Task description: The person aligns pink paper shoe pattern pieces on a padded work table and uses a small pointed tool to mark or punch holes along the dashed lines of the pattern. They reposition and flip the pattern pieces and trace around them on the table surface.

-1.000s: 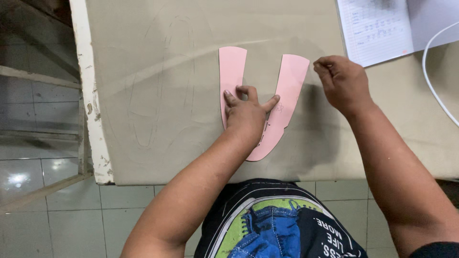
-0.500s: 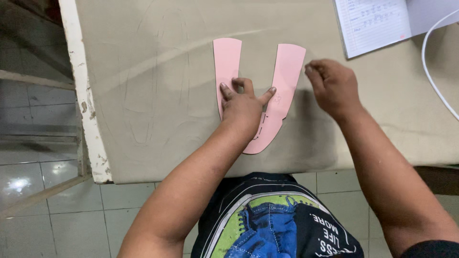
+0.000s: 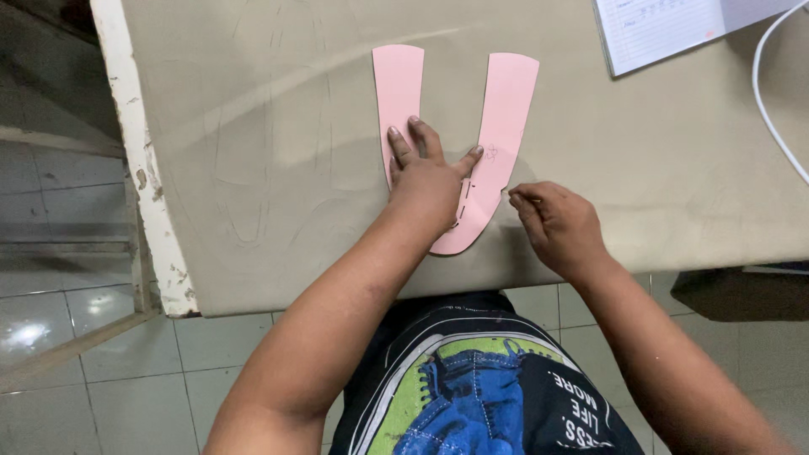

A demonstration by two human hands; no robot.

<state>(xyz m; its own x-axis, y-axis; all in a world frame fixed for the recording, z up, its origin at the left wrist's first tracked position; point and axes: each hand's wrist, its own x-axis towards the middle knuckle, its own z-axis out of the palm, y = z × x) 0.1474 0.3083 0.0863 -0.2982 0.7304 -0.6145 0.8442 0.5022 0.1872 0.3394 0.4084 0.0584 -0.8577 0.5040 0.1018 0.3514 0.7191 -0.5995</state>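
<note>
A pink U-shaped flat cutout [image 3: 506, 101] lies on a beige sheet [image 3: 278, 152] that covers the table. My left hand [image 3: 430, 181] rests flat on the lower middle of the cutout, fingers spread across both of its arms, pressing it down. My right hand [image 3: 560, 223] sits at the cutout's lower right edge with the fingertips pinched together against the sheet. Whatever may be between those fingers is hidden. A dashed line and a small drawn mark show on the cutout's right arm.
An open notebook [image 3: 666, 29] lies at the table's far right, with a white cable [image 3: 771, 101] curving beside it. The table's chipped white edge [image 3: 139, 160] runs down the left. Grey floor tiles [image 3: 67, 337] lie below it.
My right hand has slid from the top of the cutout's right arm down along its outer edge to the lower right. My left hand has stayed pressed on the cutout.
</note>
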